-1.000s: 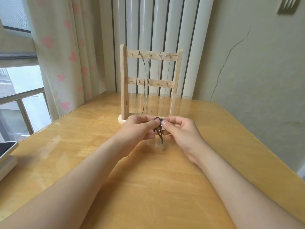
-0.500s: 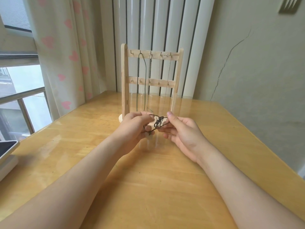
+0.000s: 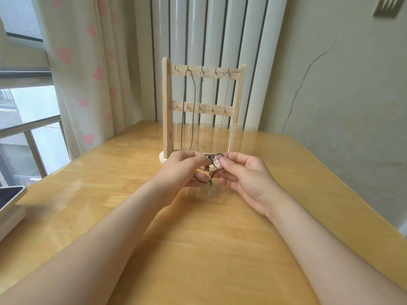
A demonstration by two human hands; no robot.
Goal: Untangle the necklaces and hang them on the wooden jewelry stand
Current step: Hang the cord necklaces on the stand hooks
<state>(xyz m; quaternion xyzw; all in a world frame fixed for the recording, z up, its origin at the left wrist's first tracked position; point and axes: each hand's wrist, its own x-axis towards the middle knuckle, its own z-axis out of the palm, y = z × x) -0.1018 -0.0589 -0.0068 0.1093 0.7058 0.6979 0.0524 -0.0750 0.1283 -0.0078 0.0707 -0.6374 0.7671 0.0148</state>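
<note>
Tangle of dark cord necklace (image 3: 210, 167) held over the table (image 3: 198, 249) near centre, pinched at its 9 o'clock end by the left hand (image 3: 182, 170) and at its 3 o'clock end by the right hand (image 3: 244, 177), long axis stretched 9-to-3 with loose loops drooping toward 6. Directly behind at 12, upright, the wooden jewelry stand (image 3: 167, 106), top-bar hooks carrying a green cord (image 3: 194, 100) and thin silver chains (image 3: 200, 95) hanging straight down, the chains' lower ends hidden behind the hands. At 9 o'clock on the table edge, a flat dark-screened device (image 3: 8, 199); heart-print curtain (image 3: 88, 73) at 10.
</note>
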